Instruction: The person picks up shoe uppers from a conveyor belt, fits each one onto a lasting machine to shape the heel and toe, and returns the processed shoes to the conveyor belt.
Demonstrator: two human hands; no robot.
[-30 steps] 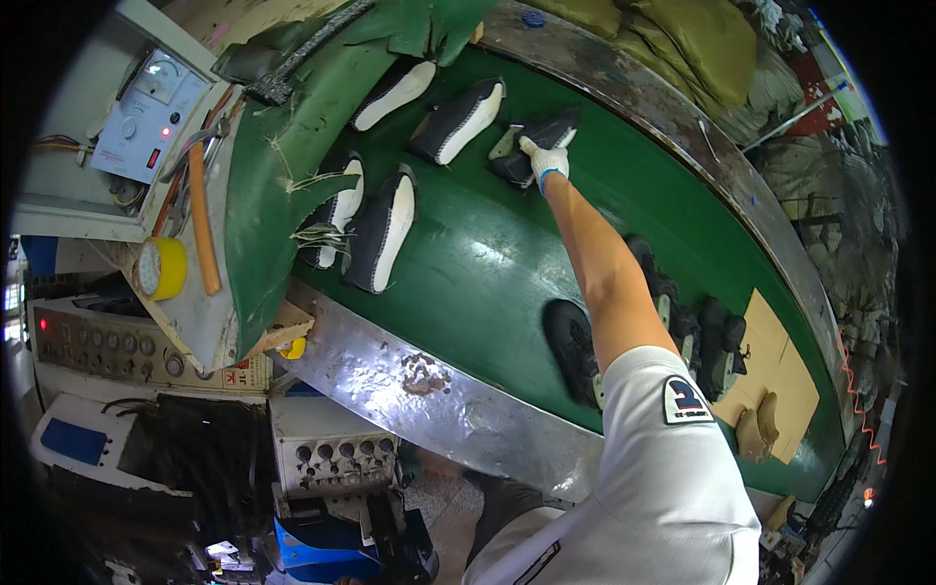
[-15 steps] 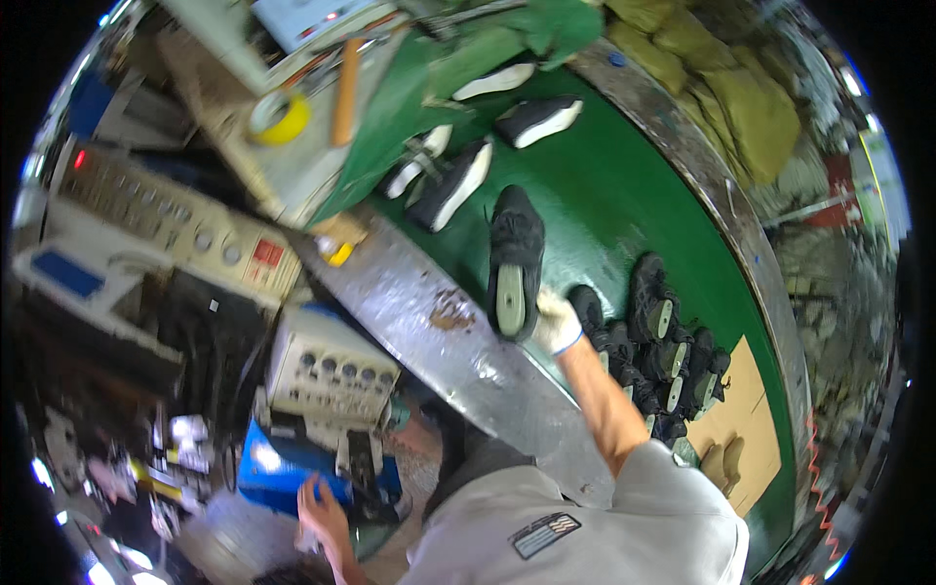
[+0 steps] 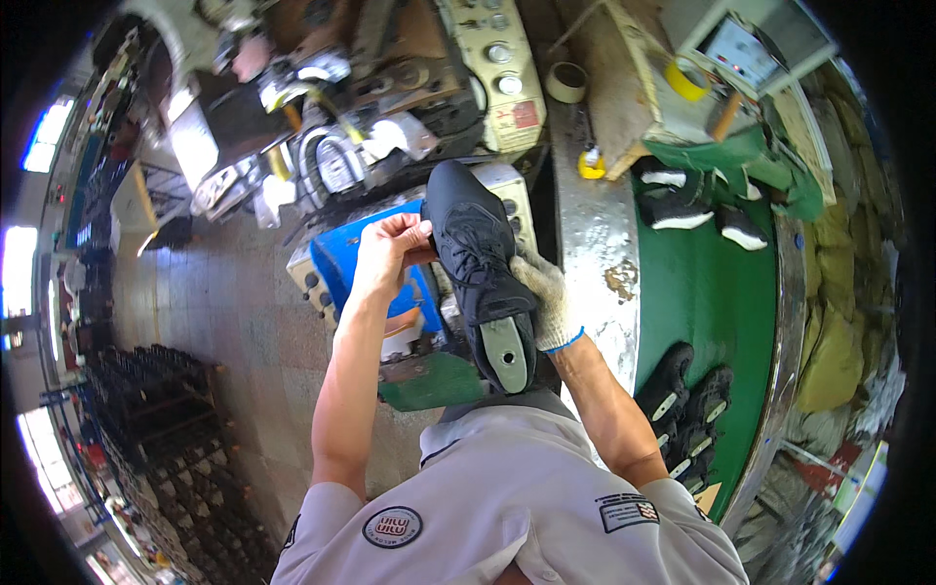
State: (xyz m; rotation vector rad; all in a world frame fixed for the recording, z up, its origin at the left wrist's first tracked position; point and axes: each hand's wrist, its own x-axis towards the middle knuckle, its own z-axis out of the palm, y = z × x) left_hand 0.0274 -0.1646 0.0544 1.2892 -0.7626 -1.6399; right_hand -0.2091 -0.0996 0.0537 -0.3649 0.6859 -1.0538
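A black lace-up shoe (image 3: 472,244) with a pale green last (image 3: 504,353) inside it is held up before my body, its toe pointing away from me. My right hand (image 3: 546,295), in a knitted glove with a blue cuff edge, grips the shoe's right side. On the other side, my bare left hand (image 3: 392,252) is closed, thumb and fingertips pinched at the shoe's edge near the toe. Whether those fingers hold the edge itself or some small piece there cannot be made out.
Behind the shoe stands a machine with a blue housing (image 3: 336,255) and a knobbed panel (image 3: 507,88). To my right, a metal ledge (image 3: 595,234) borders a green bench (image 3: 682,292). Several black shoes (image 3: 687,405) and white-soled shoes (image 3: 682,210) lie there. A loaded shoe rack (image 3: 156,439) stands left.
I have turned left from the green bench toward the machine. The shoe has come with my right hand to the front of my body, and my left hand has come up to it.
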